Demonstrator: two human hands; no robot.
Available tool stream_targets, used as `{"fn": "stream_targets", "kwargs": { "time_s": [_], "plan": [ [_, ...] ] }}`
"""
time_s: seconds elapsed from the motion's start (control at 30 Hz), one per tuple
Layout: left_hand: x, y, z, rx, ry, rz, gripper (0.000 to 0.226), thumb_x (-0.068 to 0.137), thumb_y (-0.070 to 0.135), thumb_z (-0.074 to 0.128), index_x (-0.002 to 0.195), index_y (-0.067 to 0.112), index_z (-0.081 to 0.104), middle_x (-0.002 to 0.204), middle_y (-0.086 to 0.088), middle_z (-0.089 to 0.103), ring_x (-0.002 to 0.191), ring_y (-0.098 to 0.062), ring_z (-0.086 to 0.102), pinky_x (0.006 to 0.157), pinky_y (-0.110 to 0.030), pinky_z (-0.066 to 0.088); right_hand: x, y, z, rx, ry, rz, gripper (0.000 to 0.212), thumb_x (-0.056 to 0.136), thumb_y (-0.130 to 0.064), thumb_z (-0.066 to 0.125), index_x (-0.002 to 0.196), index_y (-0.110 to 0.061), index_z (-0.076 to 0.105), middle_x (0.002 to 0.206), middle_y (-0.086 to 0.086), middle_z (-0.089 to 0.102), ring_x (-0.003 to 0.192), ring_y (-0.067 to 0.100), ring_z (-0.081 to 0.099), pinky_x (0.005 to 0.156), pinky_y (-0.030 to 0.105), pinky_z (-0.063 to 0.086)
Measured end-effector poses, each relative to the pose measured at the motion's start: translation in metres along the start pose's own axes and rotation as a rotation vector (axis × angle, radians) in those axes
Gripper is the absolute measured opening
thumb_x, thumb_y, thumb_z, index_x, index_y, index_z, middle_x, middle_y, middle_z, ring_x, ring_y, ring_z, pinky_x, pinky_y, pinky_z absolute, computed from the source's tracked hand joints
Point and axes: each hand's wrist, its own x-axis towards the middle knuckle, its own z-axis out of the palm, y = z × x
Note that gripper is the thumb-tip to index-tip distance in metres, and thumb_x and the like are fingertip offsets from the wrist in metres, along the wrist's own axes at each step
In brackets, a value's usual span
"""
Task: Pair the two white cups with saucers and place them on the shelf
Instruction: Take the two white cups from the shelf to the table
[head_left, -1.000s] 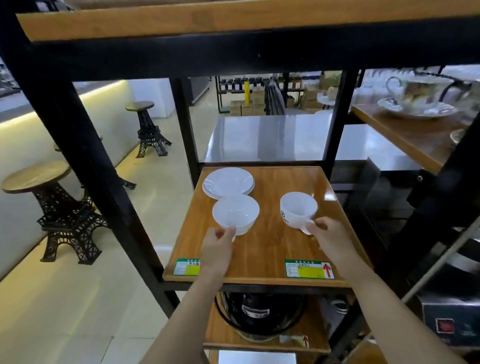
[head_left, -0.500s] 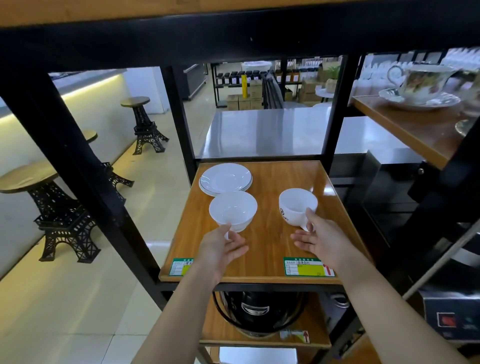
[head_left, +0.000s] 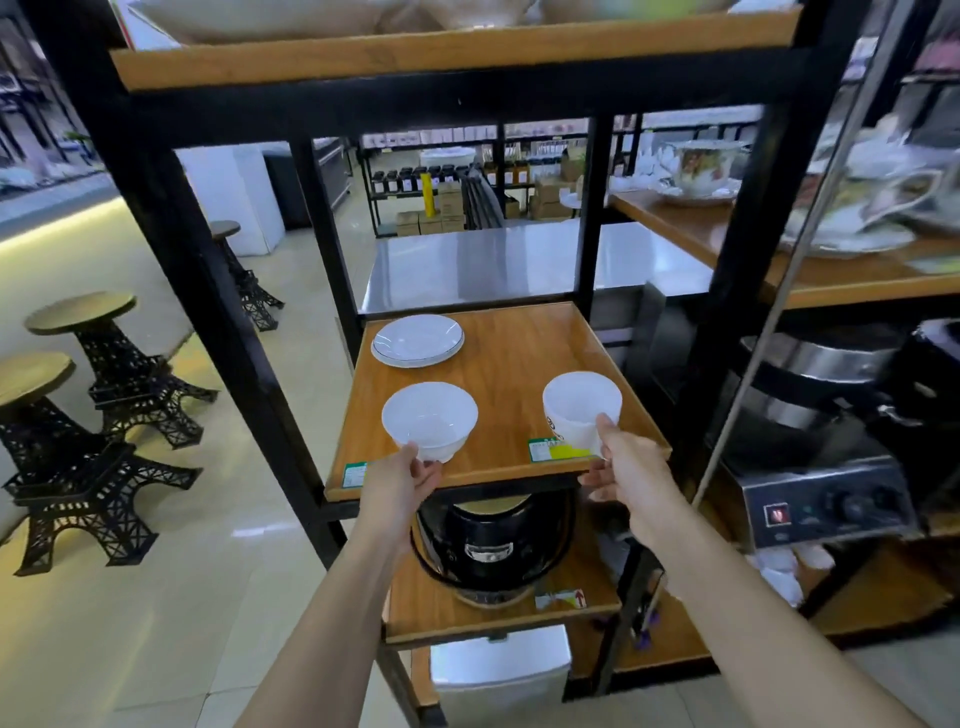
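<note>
Two white cups are lifted just above the front of the wooden shelf (head_left: 519, 358). My left hand (head_left: 402, 480) pinches the near side of the left white cup (head_left: 430, 418), a round bowl-shaped one. My right hand (head_left: 621, 465) grips the right white cup (head_left: 581, 408) by its near side; a small dark logo shows on its wall. A stack of white saucers (head_left: 417, 339) with a thin dark rim line lies at the shelf's back left corner, apart from both cups.
Black metal posts (head_left: 332, 244) frame the shelf, with a wooden board (head_left: 447, 52) overhead. A black cooker (head_left: 488, 545) sits on the lower shelf. Flowered teacups (head_left: 701, 166) stand on the right shelf above a steel appliance (head_left: 826, 499). Tower-shaped stools (head_left: 98, 374) stand left.
Both hands have closed on the cups and raised them off the shelf toward its front edge. The view has pulled back and tilted up.
</note>
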Motion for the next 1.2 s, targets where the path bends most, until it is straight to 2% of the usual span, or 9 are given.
{"fn": "stream_targets", "kwargs": {
  "time_s": [0.2,0.4,0.47,0.53,0.6,0.73,0.9,1.07,1.2],
  "plan": [
    [-0.060,-0.027,-0.010,-0.010,-0.197,0.056,0.019,0.096,0.012,0.042,0.079,0.013,0.050,0.084,-0.008,0.056,0.098,-0.026,0.060,0.073,-0.021,0.053,-0.094,0.027,-0.056,0.112,0.084,0.014,0.040,0.091,-0.045,0.048,0.106,-0.009,0.054,0.073,0.009,0.059,0.060,0.018,0.059,0.047,0.026,0.047],
    [-0.130,-0.053,0.038,0.157,-0.343,-0.060,0.033,0.093,0.007,0.043,0.060,0.014,0.042,0.089,-0.012,0.063,0.105,-0.028,0.063,0.092,-0.033,0.049,-0.174,0.064,-0.143,0.188,0.260,0.054,0.036,0.093,-0.042,0.046,0.104,-0.009,0.056,0.070,0.008,0.055,0.056,0.016,0.052,0.048,0.024,0.045],
    [-0.155,-0.064,0.064,0.183,-0.411,-0.084,0.033,0.094,0.011,0.044,0.061,0.015,0.043,0.104,-0.019,0.062,0.112,-0.032,0.059,0.098,-0.037,0.047,-0.198,0.077,-0.181,0.201,0.364,0.067,0.036,0.092,-0.043,0.047,0.088,-0.008,0.058,0.065,0.008,0.054,0.052,0.016,0.051,0.043,0.023,0.043],
    [-0.185,-0.082,0.095,0.222,-0.504,-0.091,0.035,0.097,0.013,0.042,0.062,0.015,0.043,0.100,-0.017,0.060,0.110,-0.032,0.059,0.102,-0.040,0.045,-0.223,0.091,-0.226,0.245,0.476,0.056,0.035,0.092,-0.042,0.049,0.071,-0.013,0.051,0.059,0.006,0.052,0.044,0.014,0.048,0.039,0.022,0.039],
    [-0.215,-0.103,0.125,0.239,-0.621,-0.108,0.032,0.098,0.015,0.041,0.066,0.013,0.046,0.086,-0.011,0.056,0.097,-0.027,0.058,0.095,-0.036,0.047,-0.249,0.103,-0.271,0.285,0.582,0.045,0.037,0.092,-0.041,0.049,0.066,-0.015,0.046,0.057,0.005,0.048,0.041,0.013,0.045,0.040,0.022,0.035],
    [-0.280,-0.142,0.192,0.312,-0.826,-0.163,0.022,0.096,0.008,0.040,0.077,0.005,0.049,0.107,-0.019,0.055,0.094,-0.027,0.060,0.097,-0.036,0.046,-0.304,0.128,-0.356,0.347,0.798,0.019,0.038,0.091,-0.039,0.050,0.061,-0.017,0.046,0.054,0.004,0.044,0.039,0.013,0.042,0.046,0.026,0.030],
    [-0.379,-0.197,0.270,0.359,-1.045,-0.218,0.035,0.091,0.000,0.039,0.058,0.011,0.037,0.102,-0.016,0.057,0.107,-0.030,0.057,0.092,-0.031,0.042,-0.374,0.159,-0.462,0.404,1.048,0.038,0.034,0.091,-0.038,0.050,0.066,-0.014,0.049,0.056,0.005,0.045,0.043,0.016,0.041,0.047,0.027,0.033],
    [-0.475,-0.260,0.344,0.363,-1.181,-0.271,0.031,0.087,-0.004,0.041,0.059,0.010,0.040,0.125,-0.031,0.054,0.113,-0.036,0.058,0.093,-0.035,0.048,-0.420,0.189,-0.579,0.526,1.214,0.038,0.028,0.092,-0.036,0.050,0.079,-0.012,0.055,0.062,0.001,0.045,0.047,0.016,0.039,0.050,0.027,0.033],
    [-0.548,-0.315,0.402,0.424,-1.268,-0.303,0.037,0.086,0.002,0.045,0.053,0.013,0.034,0.091,-0.009,0.065,0.086,-0.021,0.067,0.101,-0.037,0.044,-0.451,0.215,-0.664,0.542,1.289,0.061,0.034,0.091,-0.040,0.047,0.099,-0.008,0.055,0.079,0.001,0.047,0.057,0.019,0.043,0.051,0.031,0.035]
  ]
}}
